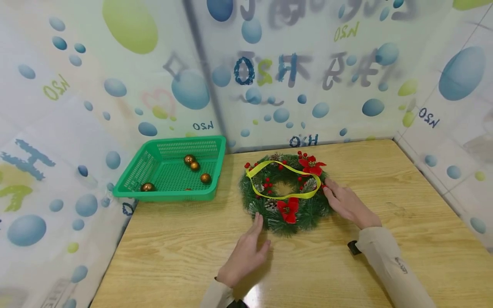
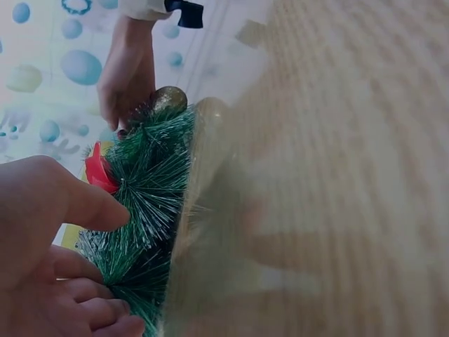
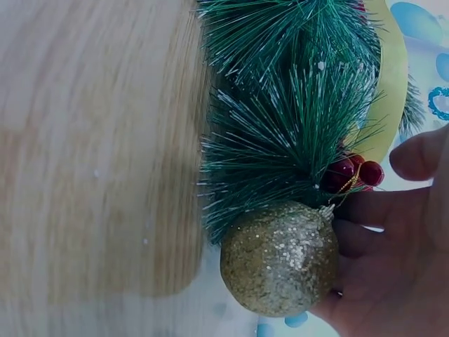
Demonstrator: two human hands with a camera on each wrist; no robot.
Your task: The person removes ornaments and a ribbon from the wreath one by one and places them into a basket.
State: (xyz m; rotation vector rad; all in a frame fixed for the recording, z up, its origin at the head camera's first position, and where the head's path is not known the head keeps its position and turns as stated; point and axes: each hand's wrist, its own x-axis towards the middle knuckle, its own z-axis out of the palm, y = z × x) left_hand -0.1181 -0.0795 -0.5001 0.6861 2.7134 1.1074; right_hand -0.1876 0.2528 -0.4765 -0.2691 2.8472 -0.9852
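A green Christmas wreath (image 1: 308, 219) with red flowers (image 1: 288, 210), pine cones and berries lies on the table. A loop of yellow ribbon (image 1: 304, 195) crosses its top. My left hand (image 1: 244, 256) is at the wreath's front left edge, index finger straight out to the needles, thumb apart. At the right edge is my right hand (image 1: 348, 205). In the right wrist view, its fingers lie behind a glittery gold ball (image 3: 280, 260), against it, with the thumb held apart. A gold thread runs from the ball's cap to red berries (image 3: 370, 173) on the wreath.
A green plastic basket (image 1: 165, 196) stands at the table's back left, with several bronze-coloured balls (image 1: 147, 187) inside. Patterned curtains (image 1: 281, 115) hang behind the wooden table (image 1: 173, 256) and at both sides.
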